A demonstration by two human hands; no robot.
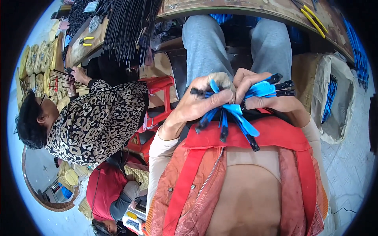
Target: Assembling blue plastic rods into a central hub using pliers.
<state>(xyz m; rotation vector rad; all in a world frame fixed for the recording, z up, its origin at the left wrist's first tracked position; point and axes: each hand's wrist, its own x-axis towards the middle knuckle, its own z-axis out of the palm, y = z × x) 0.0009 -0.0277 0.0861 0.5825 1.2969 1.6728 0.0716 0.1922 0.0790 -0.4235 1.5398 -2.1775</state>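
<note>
My left hand [195,104] is closed around a bunch of blue strips with black ends [247,126], which fan out below the fingers toward my red apron [248,137]. My right hand [283,103] grips another bunch of blue strips with black ends [260,89], their tips pointing right. Both hands meet in front of my lap, fingertips nearly touching. Beige cloth or tape [221,80] lies around the left fingers. Whatever sits right between the fingertips is too small to make out.
A wooden bench [252,5] runs ahead, with yellow-handled pliers [314,20] on it. Black rods [128,29] hang over its left part. On the right stands a white sack [341,98] holding blue strips. A co-worker in a patterned top [98,122] sits left, near a red stool [167,96].
</note>
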